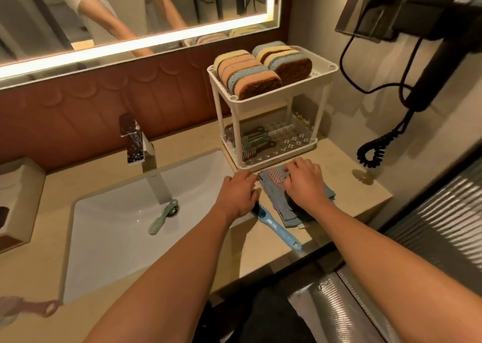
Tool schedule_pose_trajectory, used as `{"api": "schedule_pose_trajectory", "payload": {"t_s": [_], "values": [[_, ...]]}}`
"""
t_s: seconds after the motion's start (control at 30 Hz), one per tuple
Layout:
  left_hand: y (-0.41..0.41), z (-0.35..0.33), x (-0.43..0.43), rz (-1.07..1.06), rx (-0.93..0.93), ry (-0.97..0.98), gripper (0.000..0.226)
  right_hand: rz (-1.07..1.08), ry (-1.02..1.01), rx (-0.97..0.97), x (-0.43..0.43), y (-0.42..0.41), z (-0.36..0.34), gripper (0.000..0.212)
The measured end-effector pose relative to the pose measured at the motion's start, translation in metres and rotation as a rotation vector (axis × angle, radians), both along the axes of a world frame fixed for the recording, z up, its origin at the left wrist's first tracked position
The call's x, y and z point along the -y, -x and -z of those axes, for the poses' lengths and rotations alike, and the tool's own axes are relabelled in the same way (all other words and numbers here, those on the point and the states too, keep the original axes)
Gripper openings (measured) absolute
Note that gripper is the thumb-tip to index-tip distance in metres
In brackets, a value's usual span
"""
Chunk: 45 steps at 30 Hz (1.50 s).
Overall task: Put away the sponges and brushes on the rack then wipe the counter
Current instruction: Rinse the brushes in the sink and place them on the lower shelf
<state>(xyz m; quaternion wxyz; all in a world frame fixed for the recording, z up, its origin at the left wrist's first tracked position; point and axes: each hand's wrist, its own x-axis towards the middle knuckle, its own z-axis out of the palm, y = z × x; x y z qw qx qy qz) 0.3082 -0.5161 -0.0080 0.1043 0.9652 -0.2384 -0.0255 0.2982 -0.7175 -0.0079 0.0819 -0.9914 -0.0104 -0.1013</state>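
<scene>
Head view: sponges [260, 68] are stacked on the rack [323, 77]; before it a brush [279, 228] is unstowed; left hand [234, 194] open, right hand [305, 183] on cloth [283, 212], grip unclear.

The rack [271, 157] stands at the back of the counter [341, 168], right of the sink [104, 251]. Sponges [250, 74] stand in two rows on its upper shelf, and brushes [254, 141] lie on the lower one. Before the rack lies a cloth [277, 201], with a loose brush [280, 229] just left of it. A second brush [161, 221] lies in the sink, before the faucet [138, 147].
</scene>
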Motion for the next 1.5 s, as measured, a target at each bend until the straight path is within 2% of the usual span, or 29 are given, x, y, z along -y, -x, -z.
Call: {"api": "schedule_pose_trajectory", "payload": {"t_s": [0.07, 0.2, 0.3, 0.43, 0.6, 0.7, 0.77, 0.87, 0.93, 1.1, 1.23, 1.5], "values": [[-0.002, 0.002, 0.008, 0.034, 0.01, 0.013, 0.038, 0.083, 0.042, 0.007, 0.01, 0.004, 0.007, 0.027], [-0.011, 0.0, 0.031, 0.109, 0.037, 0.045, 0.041, 0.267, -0.018, -0.05, 0.02, 0.005, 0.015, 0.025], [-0.018, 0.001, 0.046, 0.136, 0.025, 0.051, 0.047, 0.297, -0.107, -0.123, 0.02, 0.001, 0.019, 0.033], [-0.031, 0.008, 0.061, 0.155, -0.037, -0.051, 0.062, 0.295, -0.157, -0.169, 0.02, -0.006, 0.024, 0.044], [-0.042, 0.015, 0.07, 0.189, -0.039, -0.188, 0.083, 0.276, -0.281, -0.153, 0.02, -0.009, 0.028, 0.029], [-0.043, 0.02, 0.072, 0.214, 0.083, -0.248, 0.071, 0.306, -0.397, -0.085, 0.021, -0.007, 0.028, 0.024], [-0.042, 0.02, 0.073, 0.213, 0.133, -0.269, 0.065, 0.308, -0.378, -0.054, 0.024, -0.006, 0.026, 0.025], [-0.042, 0.015, 0.07, 0.225, 0.122, -0.315, 0.061, 0.29, -0.363, -0.043, 0.025, -0.008, 0.022, 0.029], [-0.043, 0.01, 0.068, 0.246, 0.115, -0.312, 0.049, 0.281, -0.392, -0.053, 0.025, -0.01, 0.018, 0.029], [-0.04, -0.002, 0.055, 0.259, 0.051, -0.172, 0.022, 0.15, -0.369, -0.076, 0.022, -0.012, 0.009, 0.031], [-0.035, -0.009, 0.04, 0.243, 0.068, -0.14, 0.024, 0.051, -0.322, -0.136, 0.018, -0.012, 0.002, 0.031], [-0.023, -0.022, 0.014, 0.191, 0.289, -0.149, 0.029, 0.006, -0.283, -0.111, 0.003, -0.01, -0.015, 0.03]]}}
